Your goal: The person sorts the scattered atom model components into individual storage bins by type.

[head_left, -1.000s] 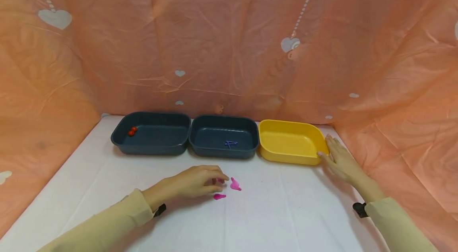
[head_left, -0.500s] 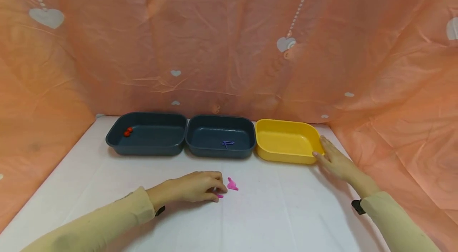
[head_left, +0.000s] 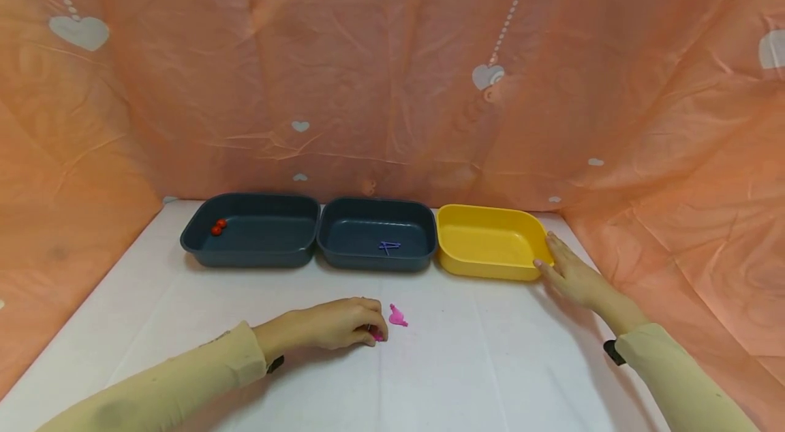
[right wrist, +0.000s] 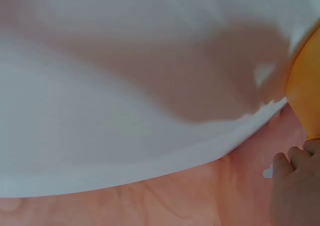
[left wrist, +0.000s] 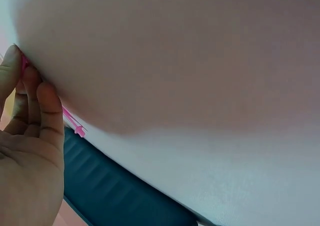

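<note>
In the head view my left hand (head_left: 349, 323) reaches down to the white tabletop. Its thumb and fingertips pinch a small bright-pink piece (head_left: 377, 336), mostly covered by the fingers; pink (left wrist: 24, 63) also shows between thumb and forefinger in the left wrist view. Just beyond the fingertips lies another pink piece (head_left: 397, 316), flat with narrow, knobbed ends. My right hand (head_left: 575, 277), fingers extended, rests against the right end of the yellow tray (head_left: 490, 270). Part of that hand (right wrist: 297, 181) appears beside the tray in the right wrist view.
Left of the yellow tray stand two dark blue-grey trays. The middle one (head_left: 374, 261) holds a few thin purple sticks (head_left: 389, 246); the left one (head_left: 257, 258) has two small red balls (head_left: 218, 227). An orange curtain (head_left: 392, 112) with white hearts hangs behind.
My left hand has shifted slightly nearer the front edge and closed its fingers on the nearer pink piece. The right hand keeps its place at the yellow tray; the view has swung slightly.
</note>
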`<move>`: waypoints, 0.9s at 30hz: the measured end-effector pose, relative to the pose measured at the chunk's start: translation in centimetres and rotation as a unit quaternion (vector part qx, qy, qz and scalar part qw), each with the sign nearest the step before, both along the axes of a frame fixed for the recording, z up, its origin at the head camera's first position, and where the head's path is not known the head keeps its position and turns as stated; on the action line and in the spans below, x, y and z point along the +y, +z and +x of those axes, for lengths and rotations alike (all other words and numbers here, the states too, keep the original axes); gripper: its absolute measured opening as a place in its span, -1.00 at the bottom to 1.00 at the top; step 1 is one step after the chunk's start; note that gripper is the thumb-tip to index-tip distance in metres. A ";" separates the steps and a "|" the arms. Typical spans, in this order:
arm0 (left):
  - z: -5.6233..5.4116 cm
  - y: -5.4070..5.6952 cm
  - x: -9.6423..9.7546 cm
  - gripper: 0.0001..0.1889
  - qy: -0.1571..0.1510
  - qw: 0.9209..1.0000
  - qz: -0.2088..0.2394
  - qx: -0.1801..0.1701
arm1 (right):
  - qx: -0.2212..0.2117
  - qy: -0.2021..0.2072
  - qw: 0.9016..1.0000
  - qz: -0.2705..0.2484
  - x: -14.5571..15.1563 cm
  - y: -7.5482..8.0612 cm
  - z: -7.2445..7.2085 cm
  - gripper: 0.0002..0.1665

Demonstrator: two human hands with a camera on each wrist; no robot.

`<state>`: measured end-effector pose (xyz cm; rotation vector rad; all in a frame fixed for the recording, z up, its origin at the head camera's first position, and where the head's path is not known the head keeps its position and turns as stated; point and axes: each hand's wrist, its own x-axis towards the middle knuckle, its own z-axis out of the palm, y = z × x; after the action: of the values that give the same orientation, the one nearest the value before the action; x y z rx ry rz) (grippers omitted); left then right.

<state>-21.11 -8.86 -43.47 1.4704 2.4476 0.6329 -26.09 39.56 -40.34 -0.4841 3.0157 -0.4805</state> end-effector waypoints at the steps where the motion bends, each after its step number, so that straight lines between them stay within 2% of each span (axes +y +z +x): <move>1: 0.0 0.0 0.0 -0.88 -0.001 1.000 0.001 0.000 | -0.002 -0.001 1.000 0.003 0.0 0.0 0.0 -0.01; 9: 0.1 0.0 0.2 -0.89 0.002 1.000 0.020 -0.008 | -0.008 -0.002 1.000 0.003 -0.1 0.1 0.0 -0.01; 14: -0.3 0.3 0.5 -0.84 0.011 0.998 0.060 -0.014 | -0.006 -0.003 1.000 0.012 0.1 -0.2 -0.2 -0.01; 21: -1.2 1.2 1.5 -0.80 0.008 0.988 0.152 0.024 | -0.003 -0.005 1.000 0.015 0.1 -0.2 -0.3 0.01; 27: -2.3 2.2 2.9 -0.79 0.030 0.976 0.213 0.023 | -0.003 -0.006 1.000 0.018 0.1 -0.1 -0.4 0.00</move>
<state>-23.37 -5.93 -41.25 1.5692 2.5051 1.2117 -26.44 39.67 -40.49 -0.4604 3.0171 -0.4267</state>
